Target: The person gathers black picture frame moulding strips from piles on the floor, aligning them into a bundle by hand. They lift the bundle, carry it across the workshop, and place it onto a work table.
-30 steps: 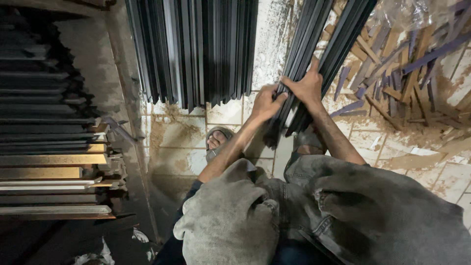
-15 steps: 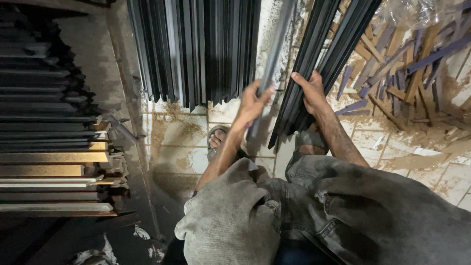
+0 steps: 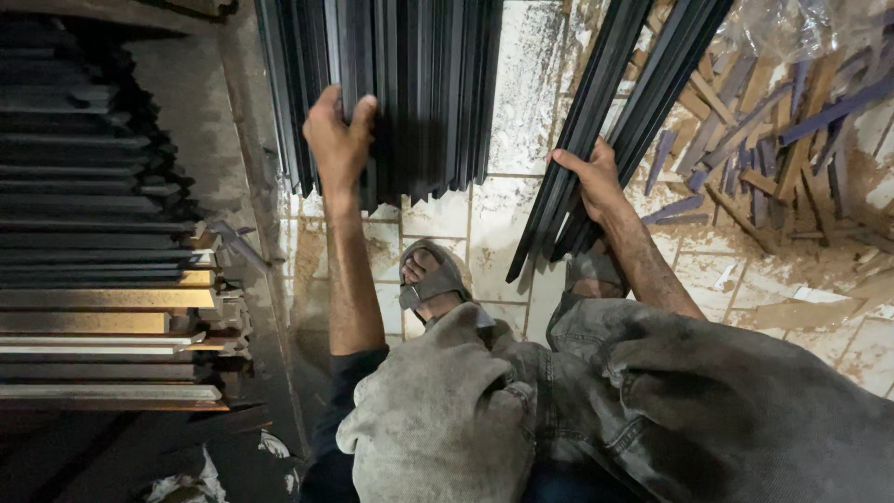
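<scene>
Left hand [image 3: 337, 135] clamped over a dark strip in the upright stack [image 3: 391, 88] against the wall; right hand [image 3: 589, 179] wrapped around the leaning bundle [image 3: 633, 102] above the tiled floor [image 3: 484, 224]. Long, stiff, probably light singly but unwieldy; best gripped low, near the ends.

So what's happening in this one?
A person is sorting long dark strips on a dusty tiled floor. The left hand grips the lower end of a strip at the upright stack of dark strips standing ahead. The right hand holds a smaller leaning bundle of dark strips tilted off to the right. Sandalled feet stand between the two. Wood offcuts litter the floor at right, and a rack of stacked strips runs along the left.
</scene>
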Demonstrator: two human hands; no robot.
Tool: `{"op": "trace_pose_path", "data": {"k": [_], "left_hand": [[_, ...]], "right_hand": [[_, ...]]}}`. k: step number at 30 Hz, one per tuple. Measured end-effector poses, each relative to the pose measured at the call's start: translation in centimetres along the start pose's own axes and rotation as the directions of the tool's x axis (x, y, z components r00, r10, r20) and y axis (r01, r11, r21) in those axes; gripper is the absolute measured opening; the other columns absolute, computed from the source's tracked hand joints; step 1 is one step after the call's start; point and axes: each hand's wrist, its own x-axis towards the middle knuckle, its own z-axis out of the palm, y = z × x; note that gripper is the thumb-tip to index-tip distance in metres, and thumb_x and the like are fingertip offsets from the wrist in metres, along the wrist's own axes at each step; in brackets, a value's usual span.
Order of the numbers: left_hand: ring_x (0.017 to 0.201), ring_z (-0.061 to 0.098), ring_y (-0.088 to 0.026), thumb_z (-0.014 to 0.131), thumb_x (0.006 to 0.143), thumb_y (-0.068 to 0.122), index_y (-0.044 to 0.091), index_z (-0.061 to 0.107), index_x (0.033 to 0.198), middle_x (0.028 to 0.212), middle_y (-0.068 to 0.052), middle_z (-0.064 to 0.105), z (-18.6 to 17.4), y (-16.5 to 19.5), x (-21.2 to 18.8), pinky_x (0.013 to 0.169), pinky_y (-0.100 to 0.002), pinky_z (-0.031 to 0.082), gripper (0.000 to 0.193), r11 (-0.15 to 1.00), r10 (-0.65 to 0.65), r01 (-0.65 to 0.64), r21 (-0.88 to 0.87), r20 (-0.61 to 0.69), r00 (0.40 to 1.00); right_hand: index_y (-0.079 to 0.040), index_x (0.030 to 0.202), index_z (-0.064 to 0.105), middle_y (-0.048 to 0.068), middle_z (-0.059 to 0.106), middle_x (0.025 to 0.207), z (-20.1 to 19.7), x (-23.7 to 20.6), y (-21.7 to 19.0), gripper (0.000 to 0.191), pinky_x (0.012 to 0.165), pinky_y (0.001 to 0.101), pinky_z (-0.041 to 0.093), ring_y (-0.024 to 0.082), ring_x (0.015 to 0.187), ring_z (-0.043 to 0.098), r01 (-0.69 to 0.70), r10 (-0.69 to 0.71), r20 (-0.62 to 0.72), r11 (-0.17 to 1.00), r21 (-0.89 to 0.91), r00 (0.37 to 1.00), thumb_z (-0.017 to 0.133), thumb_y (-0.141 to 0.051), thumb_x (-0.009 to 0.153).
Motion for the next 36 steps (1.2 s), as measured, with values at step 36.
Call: {"op": "trace_pose_path", "data": {"k": [36], "left_hand": [[0.074, 0.075, -0.027, 0.058, 0.104, 0.024, 0.003, 0.062, 0.117, 0.084, -0.015, 0.075, 16.5, -0.9, -12.6, 0.065, -0.039, 0.057, 0.025, 0.988, 0.002, 0.062, -0.143, 0.411, 0.912]], "right_hand": [[-0.003, 0.121, 0.062, 0.006, 0.069, 0.100, -0.3, 0.0, 0.9, 0.019, 0.081, 0.0353, 0.062, 0.018, 0.089, 0.072, -0.177, 0.165, 0.097, 0.975, 0.137, 0.982, 0.068, -0.011, 0.104]]}}
